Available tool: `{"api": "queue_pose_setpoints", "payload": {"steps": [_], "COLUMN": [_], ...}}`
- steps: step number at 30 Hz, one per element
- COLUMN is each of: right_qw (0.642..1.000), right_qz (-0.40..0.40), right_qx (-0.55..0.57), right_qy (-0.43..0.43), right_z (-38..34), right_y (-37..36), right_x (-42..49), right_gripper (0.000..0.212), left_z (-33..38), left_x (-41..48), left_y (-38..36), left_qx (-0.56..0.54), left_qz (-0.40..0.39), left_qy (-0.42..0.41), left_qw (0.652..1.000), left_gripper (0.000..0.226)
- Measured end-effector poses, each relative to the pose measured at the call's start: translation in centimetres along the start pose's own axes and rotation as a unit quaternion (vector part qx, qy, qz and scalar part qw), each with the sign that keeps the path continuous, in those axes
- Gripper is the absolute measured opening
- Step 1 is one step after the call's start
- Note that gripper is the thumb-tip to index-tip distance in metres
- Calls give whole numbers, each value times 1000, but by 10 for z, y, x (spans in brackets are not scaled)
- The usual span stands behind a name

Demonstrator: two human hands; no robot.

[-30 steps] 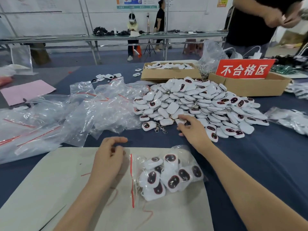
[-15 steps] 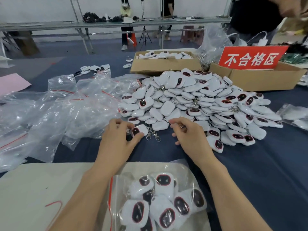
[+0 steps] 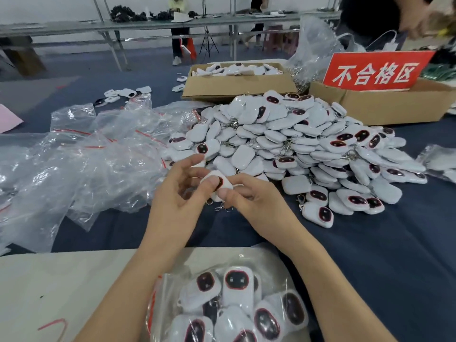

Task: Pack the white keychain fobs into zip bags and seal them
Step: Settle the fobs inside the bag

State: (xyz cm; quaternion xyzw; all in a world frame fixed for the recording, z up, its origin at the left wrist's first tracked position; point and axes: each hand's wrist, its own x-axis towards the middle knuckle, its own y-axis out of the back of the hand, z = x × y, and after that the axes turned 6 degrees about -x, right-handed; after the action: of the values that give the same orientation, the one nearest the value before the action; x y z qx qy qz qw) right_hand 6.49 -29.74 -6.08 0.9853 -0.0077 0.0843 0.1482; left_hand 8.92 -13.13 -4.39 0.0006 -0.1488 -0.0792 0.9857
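White fobs with dark, red-rimmed faces crowd a filled zip bag (image 3: 222, 304) at the near edge, lying on a cream board (image 3: 61, 280). Its red seal strip runs down the left side; whether it is closed cannot be told. Just beyond the board, above the dark blue surface (image 3: 370, 255), the left hand (image 3: 177, 193) and right hand (image 3: 256, 203) meet on one held fob (image 3: 218, 185), its dark face partly showing. Left thumb and fingers pinch its left side, forefinger raised above; right thumb and forefinger pinch its right edge, remaining fingers curled beneath. A metal clasp hangs below the fob. Immediately behind the hands rises the pile of fobs (image 3: 296, 144), mostly face down, with a few strays at its right front. Left of the pile lies a heap of empty zip bags (image 3: 86, 156), crumpled, red strips visible. Farther back stands a cardboard box (image 3: 237, 87) holding more fobs, and to its right a second box (image 3: 394, 104) bearing a red sign (image 3: 375, 70) with white characters. Loose fobs (image 3: 125, 93) lie at far left, a pink sheet (image 3: 7, 118) at the left edge. A person (image 3: 370, 21) in dark clothing stands behind the second box.
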Motion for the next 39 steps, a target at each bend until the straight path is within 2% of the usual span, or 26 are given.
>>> {"api": "queue_pose_setpoints", "payload": {"steps": [3, 8, 12, 16, 27, 39], "right_qw": [1000, 997, 996, 992, 992, 991], "right_qz": [-6, 15, 29, 63, 42, 55], "right_qx": [11, 78, 86, 107, 113, 116], "right_qy": [-4, -4, -16, -30, -26, -44], "right_z": [0, -1, 1, 3, 3, 3], "right_y": [-3, -6, -7, -5, -6, -4], "right_x": [-2, 1, 4, 6, 3, 3], "right_gripper": [10, 14, 18, 20, 20, 11], "left_z": [-1, -2, -7, -11, -9, -12], "left_x": [-2, -6, -5, -4, -4, -3], "left_y": [0, 0, 2, 3, 6, 3], "left_qx": [-11, -11, 11, 43, 8, -13], "left_qz": [-18, -61, -51, -82, -92, -115], "left_qy": [6, 7, 5, 14, 53, 49], "left_qw": [1000, 998, 999, 996, 994, 992], "left_gripper": [12, 22, 15, 15, 5, 16]}}
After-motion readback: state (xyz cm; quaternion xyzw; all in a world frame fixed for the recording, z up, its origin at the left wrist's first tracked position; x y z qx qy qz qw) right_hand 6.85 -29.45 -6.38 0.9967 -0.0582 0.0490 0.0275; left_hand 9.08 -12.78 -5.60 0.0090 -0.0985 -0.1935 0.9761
